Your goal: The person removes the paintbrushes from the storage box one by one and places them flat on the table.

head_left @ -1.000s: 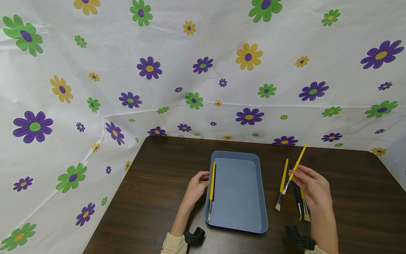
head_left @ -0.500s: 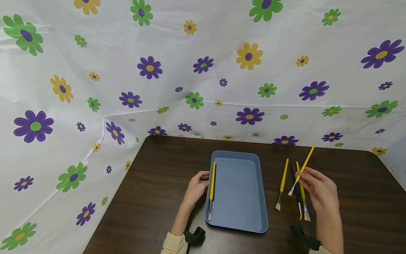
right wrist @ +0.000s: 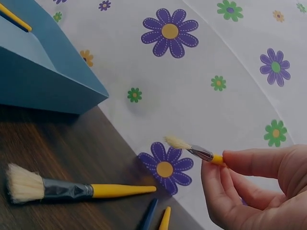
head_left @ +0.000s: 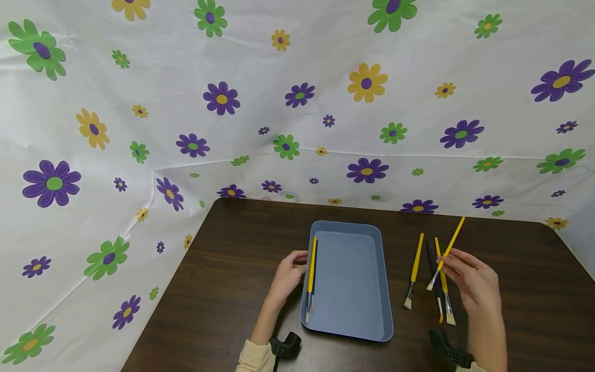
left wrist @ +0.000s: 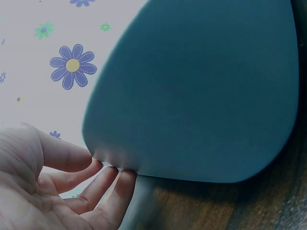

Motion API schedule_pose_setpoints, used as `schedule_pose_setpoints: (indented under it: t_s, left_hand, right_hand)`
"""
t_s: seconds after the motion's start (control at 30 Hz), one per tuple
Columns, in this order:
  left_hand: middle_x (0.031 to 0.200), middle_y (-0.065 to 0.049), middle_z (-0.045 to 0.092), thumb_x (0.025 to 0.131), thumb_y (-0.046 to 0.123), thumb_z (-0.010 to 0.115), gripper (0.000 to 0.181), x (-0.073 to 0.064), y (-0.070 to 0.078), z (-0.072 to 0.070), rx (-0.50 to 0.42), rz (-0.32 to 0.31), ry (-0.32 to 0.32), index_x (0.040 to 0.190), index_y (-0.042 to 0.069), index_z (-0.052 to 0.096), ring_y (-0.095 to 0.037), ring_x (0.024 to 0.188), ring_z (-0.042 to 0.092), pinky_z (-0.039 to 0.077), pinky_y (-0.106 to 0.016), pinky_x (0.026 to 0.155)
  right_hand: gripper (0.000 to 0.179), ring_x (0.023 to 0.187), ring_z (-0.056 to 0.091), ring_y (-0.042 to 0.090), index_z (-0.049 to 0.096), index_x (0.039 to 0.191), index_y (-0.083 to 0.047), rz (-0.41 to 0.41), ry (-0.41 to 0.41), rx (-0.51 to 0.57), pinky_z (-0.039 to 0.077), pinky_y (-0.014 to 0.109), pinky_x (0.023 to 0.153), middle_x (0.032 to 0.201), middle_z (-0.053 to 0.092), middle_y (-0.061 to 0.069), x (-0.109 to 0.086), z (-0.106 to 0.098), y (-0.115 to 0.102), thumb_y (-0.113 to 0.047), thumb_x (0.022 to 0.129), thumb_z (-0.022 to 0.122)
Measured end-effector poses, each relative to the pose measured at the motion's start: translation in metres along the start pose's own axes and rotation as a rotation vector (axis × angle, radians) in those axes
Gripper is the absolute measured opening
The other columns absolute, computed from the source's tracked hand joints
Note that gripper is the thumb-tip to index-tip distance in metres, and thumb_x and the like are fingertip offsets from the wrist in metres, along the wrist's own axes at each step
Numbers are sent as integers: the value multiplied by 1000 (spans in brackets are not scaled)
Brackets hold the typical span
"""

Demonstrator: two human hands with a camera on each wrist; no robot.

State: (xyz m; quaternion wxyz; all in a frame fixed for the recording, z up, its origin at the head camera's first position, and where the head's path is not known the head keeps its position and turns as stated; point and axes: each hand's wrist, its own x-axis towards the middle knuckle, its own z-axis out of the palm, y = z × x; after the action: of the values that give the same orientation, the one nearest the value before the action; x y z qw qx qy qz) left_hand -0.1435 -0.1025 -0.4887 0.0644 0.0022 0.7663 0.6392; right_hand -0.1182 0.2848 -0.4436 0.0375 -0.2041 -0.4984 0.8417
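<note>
My right hand (head_left: 476, 287) pinches a yellow-handled paintbrush (head_left: 452, 242) between thumb and fingers, its pale bristles pointing down and to the left. In the right wrist view, those bristles (right wrist: 176, 142) and the metal ferrule stick out past the fingertips. With its fingertips, my left hand (head_left: 285, 279) touches the outer left wall of a blue-grey tray (head_left: 386, 289); the left wrist view shows the fingers against the tray's side (left wrist: 192, 96). Inside the tray, along its left wall, lie a yellow paintbrush (head_left: 311, 266) and a thin dark one beside it.
Right of the tray, a yellow paintbrush (head_left: 415, 263) lies on the brown table (head_left: 223, 258). Close by are a dark-handled paintbrush (head_left: 438, 294) and another yellow paintbrush (head_left: 443, 287), partly behind the held one. A flowered white sheet (head_left: 279, 77) hangs behind the table.
My right hand has moved to the right and slightly nearer with the paintbrush, uncovering more of the paintbrushes on the table. The left hand and tray have stayed put.
</note>
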Motion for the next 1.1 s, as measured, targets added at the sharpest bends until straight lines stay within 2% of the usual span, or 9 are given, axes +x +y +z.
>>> schedule_pose_setpoints:
  t_s: [0.27, 0.43, 0.9, 1.1]
  left_hand:
    - [125, -22, 64, 94, 0, 59, 40, 0, 0, 0, 8, -8, 2, 133, -6, 62, -26, 95, 66, 59, -40, 72]
    - [125, -22, 64, 94, 1, 59, 40, 0, -1, 1, 4, -5, 1, 133, -6, 62, -26, 95, 66, 59, -40, 72]
    - [125, -23, 64, 93, 1, 60, 40, 0, -2, 1, -1, 12, 3, 132, -7, 62, -27, 95, 66, 59, -41, 72]
    - [127, -24, 63, 95, 2, 59, 40, -1, -1, 1, -9, 19, 2, 134, -7, 61, -30, 98, 66, 59, -43, 73]
  right_hand:
    - [31, 76, 75, 10, 79, 84, -18, -8, 52, -60, 59, 22, 70, 84, 72, -2, 1, -7, 1, 7, 96, 65]
    - [34, 75, 74, 7, 77, 81, -23, 6, 86, -144, 58, 20, 69, 81, 72, -6, 2, -9, 1, 4, 97, 65]
    - [37, 72, 74, 6, 76, 77, -25, 10, 86, -217, 58, 20, 67, 79, 74, -7, 8, -27, 3, 4, 98, 64]
    - [40, 70, 72, 3, 71, 78, -29, 6, 105, -362, 58, 20, 67, 76, 71, -11, 10, -37, 3, 4, 99, 61]
